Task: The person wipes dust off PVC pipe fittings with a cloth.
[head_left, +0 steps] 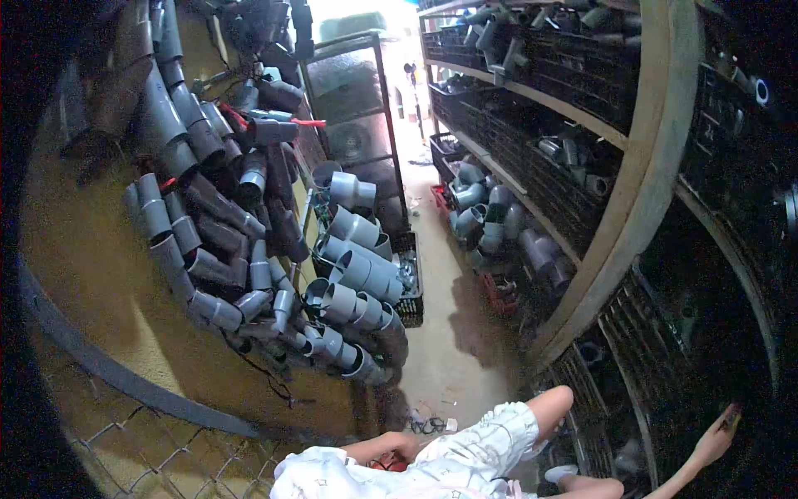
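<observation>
At the lower right, my right hand [720, 431] is stretched out beside the dark crates [648, 358]. Its fingers are pressed together around something small and dark that I cannot make out. My left hand [406, 446] lies low in the middle, against the white patterned clothing [486, 437] over my lap. The fingers of this hand are hidden, and a red thing [388, 462] shows just beside it. A bent knee [555, 403] rises between the two hands.
Grey pipe fittings [357, 274] hang and stack along the left wall. Shelves [532, 91] with black crates of fittings line the right, behind a curved wooden post [640, 200]. A narrow floor aisle [440, 349] leads to a bright opening. Wire mesh [158, 449] is at lower left.
</observation>
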The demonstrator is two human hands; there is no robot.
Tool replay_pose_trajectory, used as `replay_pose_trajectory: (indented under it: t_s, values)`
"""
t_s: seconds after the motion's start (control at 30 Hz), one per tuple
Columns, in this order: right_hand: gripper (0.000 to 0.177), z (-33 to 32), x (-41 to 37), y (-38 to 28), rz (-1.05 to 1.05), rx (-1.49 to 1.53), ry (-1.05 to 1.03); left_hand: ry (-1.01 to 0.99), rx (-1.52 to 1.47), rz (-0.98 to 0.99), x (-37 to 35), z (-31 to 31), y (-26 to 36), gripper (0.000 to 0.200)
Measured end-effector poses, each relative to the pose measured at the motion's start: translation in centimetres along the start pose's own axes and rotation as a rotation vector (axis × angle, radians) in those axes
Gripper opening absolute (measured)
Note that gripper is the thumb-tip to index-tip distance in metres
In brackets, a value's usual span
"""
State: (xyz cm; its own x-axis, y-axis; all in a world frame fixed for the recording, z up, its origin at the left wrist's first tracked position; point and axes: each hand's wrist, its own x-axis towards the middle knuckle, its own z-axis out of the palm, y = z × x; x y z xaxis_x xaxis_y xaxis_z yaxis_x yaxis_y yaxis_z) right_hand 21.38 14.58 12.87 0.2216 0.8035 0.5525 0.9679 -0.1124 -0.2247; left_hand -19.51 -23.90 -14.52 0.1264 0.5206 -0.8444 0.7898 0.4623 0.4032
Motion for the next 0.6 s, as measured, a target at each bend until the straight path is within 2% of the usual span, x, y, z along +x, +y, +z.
replay_pose_trajectory:
  t_s: [0.03, 0.07, 0.1, 0.2, 0.23, 0.3, 0.4, 0.5, 0.53, 0.57, 0.6]
  values:
    - [0.046, -0.7, -0.2, -0.8, -0.001, -0.020, -0.037, -0.002, -0.065, -0.014, 2.5, 2.1, -2.3, 0.025]
    - [0.047, 1.4, 0.6, 1.2, -0.050, 0.078, 0.050, -0.024, -0.107, 0.010, 4.2, 4.2, -4.5, 0.031]
    - [0.047, 1.8, 0.6, 1.3, -0.051, 0.074, 0.058, -0.047, -0.145, 0.039, 2.9, 3.4, -4.1, 0.038]
    - [0.052, 1.7, 0.8, 1.3, -0.004, 0.101, 0.047, -0.080, 0.018, 0.145, 1.1, 2.5, -3.2, 0.056]
    - [0.052, 1.6, 0.7, 1.1, 0.026, 0.095, 0.046, 0.007, -0.014, 0.123, 3.2, 4.4, -4.9, 0.057]
    - [0.053, 1.2, 0.4, 0.4, 0.088, 0.083, 0.042, -0.031, 0.005, 0.039, 8.3, 7.1, -8.3, 0.057]
    - [0.052, -0.5, -0.6, -1.1, 0.056, 0.138, 0.056, -0.022, -0.057, 0.009, 7.6, 6.5, -8.6, 0.056]
    - [0.052, 2.3, 0.1, 1.2, 0.028, 0.237, 0.123, 0.005, -0.083, -0.022, 6.1, 5.3, -8.4, 0.056]
    - [0.052, -0.1, -0.6, -0.2, 0.002, 0.136, 0.072, 0.012, -0.087, -0.026, 5.7, 5.0, -8.2, 0.055]
    - [0.050, -2.0, -1.2, -2.0, 0.089, 0.120, 0.004, 0.016, -0.096, -0.032, 5.1, 4.6, -8.2, 0.055]
    - [0.050, -1.7, -1.2, -1.8, 0.030, 0.082, 0.044, 0.019, -0.098, -0.037, 4.7, 4.3, -8.2, 0.055]
